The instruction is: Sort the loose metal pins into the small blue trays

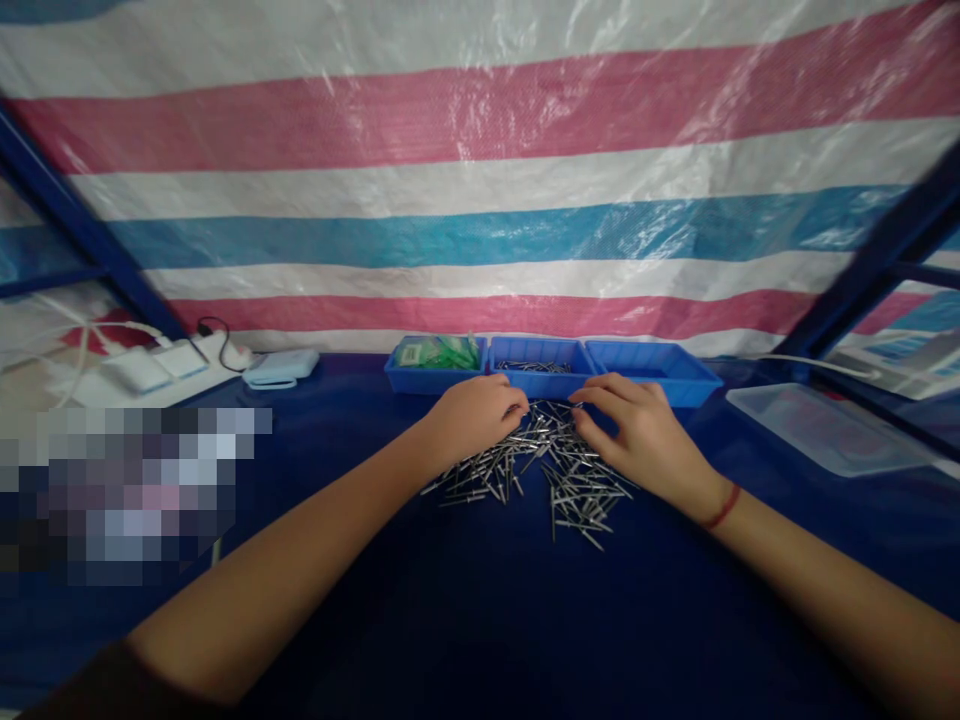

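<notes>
A spread pile of thin silvery metal pins, like rivets [577,480], lies on the dark blue table top. At the pile's upper left is my left hand [480,415], its fingers curled together; what they hold, if anything, is too small to tell. My right hand [637,425], with a red band at the wrist, reaches the pile's upper right, thumb and fingers apart. Right behind the pile stands a blue bin [540,382] with more of these pins inside. To its left another blue bin [435,381] holds green plastic packets [450,352]. A third blue bin [660,385] is at the right.
A clear plastic lid [832,430] lies on the right. On the left are a light blue case [281,368] and a white power strip [187,375] with plugs and cables. Behind the table [487,620] hangs a striped sheet [480,240] between blue frame posts.
</notes>
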`<state>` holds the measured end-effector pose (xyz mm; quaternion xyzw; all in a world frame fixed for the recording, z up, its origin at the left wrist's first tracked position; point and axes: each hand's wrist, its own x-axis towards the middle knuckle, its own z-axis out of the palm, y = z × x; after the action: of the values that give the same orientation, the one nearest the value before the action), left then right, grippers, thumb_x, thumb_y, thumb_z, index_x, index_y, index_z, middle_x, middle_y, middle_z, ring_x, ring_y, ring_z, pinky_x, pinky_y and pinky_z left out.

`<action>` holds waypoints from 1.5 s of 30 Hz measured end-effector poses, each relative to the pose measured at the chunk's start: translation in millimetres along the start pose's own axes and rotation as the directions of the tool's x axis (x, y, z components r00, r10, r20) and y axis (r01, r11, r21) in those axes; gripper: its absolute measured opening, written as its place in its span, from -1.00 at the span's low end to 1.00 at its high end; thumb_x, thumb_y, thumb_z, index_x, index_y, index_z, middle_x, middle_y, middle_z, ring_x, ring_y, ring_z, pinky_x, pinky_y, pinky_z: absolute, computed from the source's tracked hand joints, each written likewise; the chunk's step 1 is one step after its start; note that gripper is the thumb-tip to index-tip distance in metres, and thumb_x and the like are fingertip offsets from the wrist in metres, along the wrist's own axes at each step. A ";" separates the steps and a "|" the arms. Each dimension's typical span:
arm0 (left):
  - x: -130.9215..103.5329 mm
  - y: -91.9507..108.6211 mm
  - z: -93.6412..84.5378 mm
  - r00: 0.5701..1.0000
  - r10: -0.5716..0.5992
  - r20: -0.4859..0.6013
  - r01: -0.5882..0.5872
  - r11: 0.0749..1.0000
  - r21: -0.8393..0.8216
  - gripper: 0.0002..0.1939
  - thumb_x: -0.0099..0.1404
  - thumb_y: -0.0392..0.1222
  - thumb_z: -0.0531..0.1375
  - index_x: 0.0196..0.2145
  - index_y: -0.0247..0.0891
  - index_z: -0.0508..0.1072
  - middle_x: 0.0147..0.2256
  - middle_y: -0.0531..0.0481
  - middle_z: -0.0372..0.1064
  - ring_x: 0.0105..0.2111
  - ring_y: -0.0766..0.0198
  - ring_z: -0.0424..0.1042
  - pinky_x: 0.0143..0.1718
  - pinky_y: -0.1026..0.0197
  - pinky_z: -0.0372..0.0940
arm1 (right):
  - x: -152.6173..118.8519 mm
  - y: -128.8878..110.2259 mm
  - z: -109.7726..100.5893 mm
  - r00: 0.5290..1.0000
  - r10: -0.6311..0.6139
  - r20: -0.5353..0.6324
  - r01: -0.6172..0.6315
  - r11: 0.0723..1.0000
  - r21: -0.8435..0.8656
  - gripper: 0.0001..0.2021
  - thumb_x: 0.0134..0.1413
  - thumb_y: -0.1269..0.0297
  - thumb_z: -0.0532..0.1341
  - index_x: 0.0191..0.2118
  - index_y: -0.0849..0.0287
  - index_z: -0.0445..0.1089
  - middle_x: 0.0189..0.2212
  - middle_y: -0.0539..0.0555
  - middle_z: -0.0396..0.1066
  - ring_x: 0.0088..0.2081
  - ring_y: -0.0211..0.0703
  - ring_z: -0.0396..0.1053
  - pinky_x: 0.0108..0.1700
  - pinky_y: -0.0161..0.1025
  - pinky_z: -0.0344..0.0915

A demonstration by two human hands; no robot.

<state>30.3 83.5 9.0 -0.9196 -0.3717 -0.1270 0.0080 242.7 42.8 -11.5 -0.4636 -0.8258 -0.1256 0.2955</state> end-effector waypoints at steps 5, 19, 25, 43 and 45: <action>17.1 4.6 4.7 0.998 0.008 0.056 -0.012 0.996 0.083 -0.75 0.27 -0.27 0.05 -0.37 -0.29 0.54 -0.35 -0.14 0.39 -0.34 0.14 0.40 -0.31 0.14 0.23 | -0.6 -3.1 -9.7 0.999 0.049 -0.020 -0.048 0.998 0.035 -0.83 0.13 0.31 0.09 -0.22 0.16 0.40 -0.21 0.12 0.43 -0.18 -0.05 0.40 -0.17 -0.11 0.14; 11.1 17.6 7.5 0.974 -0.148 -0.172 0.068 0.914 -0.399 -0.85 0.30 -0.18 0.06 -0.26 -0.30 0.36 -0.37 -0.01 0.40 -0.43 0.34 0.36 -0.34 0.27 0.25 | -2.5 -13.3 -7.3 0.999 0.048 0.017 -0.050 0.981 0.185 -0.76 0.12 0.27 0.12 -0.09 0.18 0.34 -0.21 0.09 0.43 -0.24 -0.11 0.39 -0.20 -0.13 0.18; -24.3 53.7 9.9 0.875 -0.484 -0.007 0.181 0.340 -0.923 -0.81 0.25 -0.10 0.11 -0.32 -0.30 0.33 -0.55 0.12 0.23 -0.58 0.42 0.25 -0.54 0.36 0.17 | -4.3 -38.6 -8.0 0.996 0.088 0.003 -0.080 0.883 0.462 -0.87 0.15 0.25 0.14 -0.30 0.17 0.37 -0.43 0.00 0.40 -0.40 -0.25 0.34 -0.31 -0.25 0.21; -48.9 57.9 21.0 0.881 -0.377 -0.288 0.023 0.640 -0.768 -0.85 0.32 -0.15 0.06 -0.23 -0.23 0.36 -0.46 0.07 0.28 -0.50 0.37 0.27 -0.47 0.30 0.17 | -5.4 -50.0 -19.6 0.967 0.240 0.082 -0.218 0.625 0.750 -0.88 0.07 0.23 0.21 -0.32 0.16 0.39 -0.47 0.01 0.37 -0.46 -0.27 0.29 -0.43 -0.28 0.24; -49.6 60.4 19.8 0.882 -0.378 -0.280 0.024 0.630 -0.776 -0.86 0.31 -0.16 0.07 -0.26 -0.25 0.36 -0.47 0.08 0.26 -0.51 0.37 0.25 -0.47 0.30 0.16 | -6.9 -51.3 -17.6 0.953 0.284 0.109 -0.259 0.569 0.781 -0.88 0.06 0.21 0.22 -0.34 0.14 0.38 -0.50 -0.02 0.35 -0.49 -0.29 0.27 -0.46 -0.29 0.22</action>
<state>41.9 8.2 -17.3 -0.7402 -0.3772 -0.4627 -0.3094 208.8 2.0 1.7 -0.4058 -0.7109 0.2893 0.4962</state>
